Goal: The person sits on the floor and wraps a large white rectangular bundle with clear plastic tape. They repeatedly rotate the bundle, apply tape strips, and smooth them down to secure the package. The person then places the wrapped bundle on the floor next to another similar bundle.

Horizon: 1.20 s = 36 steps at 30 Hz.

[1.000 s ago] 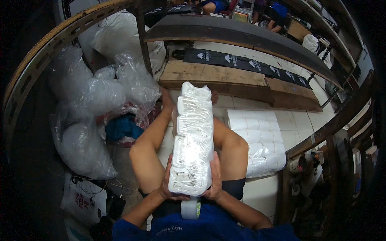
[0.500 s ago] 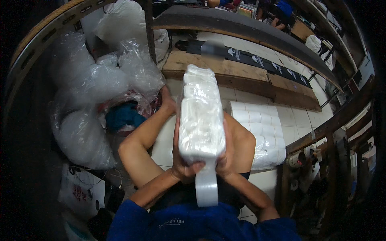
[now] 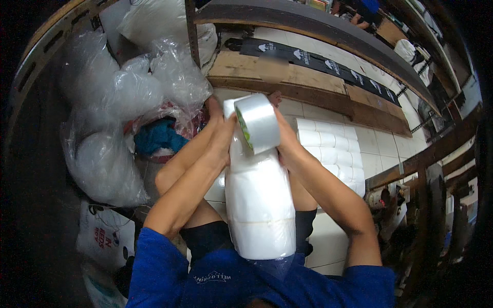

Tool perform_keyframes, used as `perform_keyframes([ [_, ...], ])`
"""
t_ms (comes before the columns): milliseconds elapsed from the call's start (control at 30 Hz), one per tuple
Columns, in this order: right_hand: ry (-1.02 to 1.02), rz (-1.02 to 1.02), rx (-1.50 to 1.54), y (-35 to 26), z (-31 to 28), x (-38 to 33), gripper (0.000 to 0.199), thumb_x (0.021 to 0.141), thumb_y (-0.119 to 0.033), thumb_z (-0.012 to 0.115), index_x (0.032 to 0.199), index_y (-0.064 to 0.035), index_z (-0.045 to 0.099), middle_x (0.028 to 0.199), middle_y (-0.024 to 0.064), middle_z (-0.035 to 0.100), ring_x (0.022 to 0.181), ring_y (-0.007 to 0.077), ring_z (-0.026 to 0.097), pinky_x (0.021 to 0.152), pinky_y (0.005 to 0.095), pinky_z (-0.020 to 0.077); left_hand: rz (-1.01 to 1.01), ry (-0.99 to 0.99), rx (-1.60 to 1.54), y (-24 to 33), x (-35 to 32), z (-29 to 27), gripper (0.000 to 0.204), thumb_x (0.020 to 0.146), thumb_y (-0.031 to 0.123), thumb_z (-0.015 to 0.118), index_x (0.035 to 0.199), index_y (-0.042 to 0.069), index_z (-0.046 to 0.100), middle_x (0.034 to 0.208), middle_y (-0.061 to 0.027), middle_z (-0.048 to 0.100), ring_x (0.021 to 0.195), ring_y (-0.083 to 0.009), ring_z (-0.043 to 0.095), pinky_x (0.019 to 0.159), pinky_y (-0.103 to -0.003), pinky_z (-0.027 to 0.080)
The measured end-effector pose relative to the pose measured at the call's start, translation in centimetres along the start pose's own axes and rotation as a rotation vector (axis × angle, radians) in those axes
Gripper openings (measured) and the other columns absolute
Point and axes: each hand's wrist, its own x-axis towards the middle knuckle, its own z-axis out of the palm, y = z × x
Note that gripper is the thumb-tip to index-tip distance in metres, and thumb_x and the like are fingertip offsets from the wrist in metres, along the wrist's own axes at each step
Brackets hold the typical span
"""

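Observation:
A tall white bundle (image 3: 261,208) in clear plastic film, with a thin band round it, slants between my knees, its near end by my shirt. My left hand (image 3: 223,132) presses round the left side of its far part. On the opposite side my right hand (image 3: 288,138) grips it, fingers mostly hidden behind the roll and the bundle. Over the far end, between both hands, sits a wide roll of silvery packing tape (image 3: 264,123) with green inside its core. It hides part of the bundle; whether fingers also touch the roll I cannot tell.
Several white banded bundles (image 3: 331,151) lie stacked on the tiled floor to the right. Large clear plastic bags (image 3: 110,169) crowd the left, beside teal cloth (image 3: 159,140). Ahead are a low wooden plank (image 3: 277,77) and a dark shelf board (image 3: 308,31). Another person (image 3: 362,15) is far off.
The bundle has swung over: the end in my hands, with the tape, was near my body and is now away from it. Both hands have moved farther out.

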Motion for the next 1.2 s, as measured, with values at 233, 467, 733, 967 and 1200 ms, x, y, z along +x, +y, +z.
perform_keyframes([
  [233,-0.022,-0.326,-0.176,-2.7,0.8,-1.2,0.053,0.096,-0.047,0.05,0.121,-0.0003,0.058,0.12,0.012,0.057,0.111,0.0185,0.052,0.098,0.0313,0.0373,0.129,0.155,0.219,1.0,1.3,-2.3,0.054,0.094,0.027,0.055,0.138,0.01,0.029,0.123,-0.0184,0.054,0.106,-0.0277,0.059,0.082,-0.042,0.055],
  [467,-0.06,-0.326,-0.573,-4.1,3.8,-3.2,0.035,0.091,-0.031,0.066,0.098,0.0039,0.065,0.079,0.0018,0.065,0.07,0.0105,0.058,0.063,0.0255,0.0455,0.251,0.02,0.347,1.8,-1.6,-0.1,0.063,0.085,0.047,0.062,0.13,0.007,0.043,0.118,-0.013,0.056,0.099,-0.0249,0.064,0.08,-0.034,0.056],
  [733,0.041,-0.276,-0.001,-2.7,3.6,-3.5,0.035,0.093,-0.034,0.063,0.103,-0.001,0.061,0.084,0.004,0.065,0.07,0.0092,0.06,0.062,0.0231,0.0486,0.337,0.193,0.531,-1.8,-6.2,3.8,0.067,0.101,0.052,0.027,0.148,0.004,0.028,0.148,-0.0159,0.035,0.137,-0.0256,0.033,0.114,-0.034,0.025],
  [967,0.156,-0.259,-0.316,-3.5,2.9,-6.4,0.039,0.092,-0.042,0.062,0.102,-0.0042,0.06,0.084,0.0054,0.065,0.069,0.0116,0.059,0.063,0.0277,0.0484,0.836,-0.097,1.139,-6.6,-12.2,-0.1,0.081,0.094,0.054,0.039,0.149,-0.002,0.019,0.155,-0.0243,0.016,0.144,-0.0366,0.013,0.116,-0.044,0.01],
  [1200,0.015,-0.266,-0.054,-7.5,3.4,-11.6,0.043,0.096,-0.036,0.055,0.099,0.0068,0.053,0.083,0.0156,0.064,0.069,0.019,0.065,0.06,0.0311,0.052,0.995,-0.401,1.699,-8.6,-21.9,3.9,0.068,0.073,0.046,0.076,0.127,0.013,0.052,0.138,-0.0161,0.044,0.129,-0.0384,0.04,0.11,-0.057,0.025],
])
